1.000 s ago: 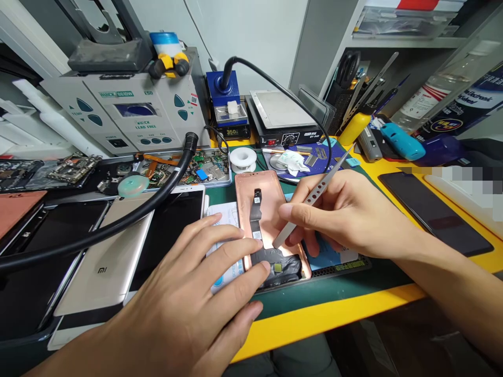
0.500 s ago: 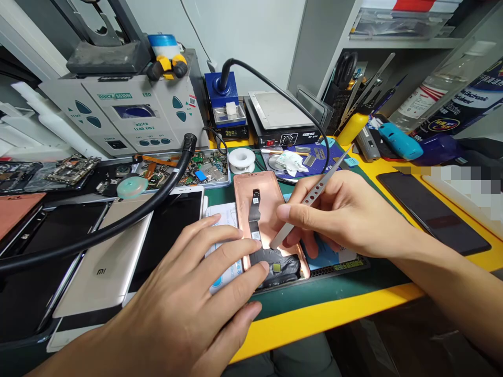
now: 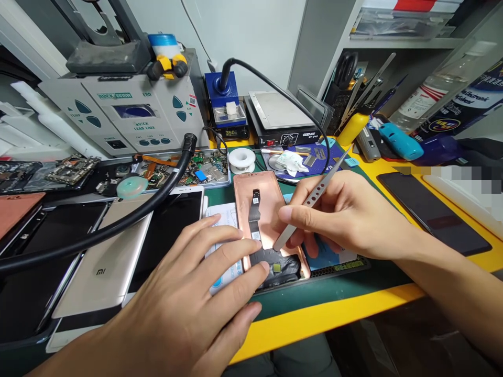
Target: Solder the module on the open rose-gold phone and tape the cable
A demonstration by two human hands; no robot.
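A copper-pink phone shell (image 3: 271, 193) lies on the green mat, its inside facing up. Down its left part runs a black flex cable (image 3: 254, 212), and a dark crinkled film (image 3: 288, 266) covers the lower end. My left hand (image 3: 204, 293) is open, fingers spread, with fingertips resting on the shell's left edge and the film. My right hand (image 3: 334, 214) is closed on metal tweezers (image 3: 314, 196). The pointed end is up; the broad rounded end touches the shell at the film's upper edge.
Several phones lie at the left, among them a gold one (image 3: 104, 262), with a thick black hose (image 3: 157, 201) crossing over them. Behind stand a grey soldering station (image 3: 129, 125), a solder spool (image 3: 241, 159) and a heating plate (image 3: 291, 137). A dark phone (image 3: 432, 212) lies right.
The tweezers and my right hand have shifted slightly to the right along the film's upper edge. My left hand has stayed in place.
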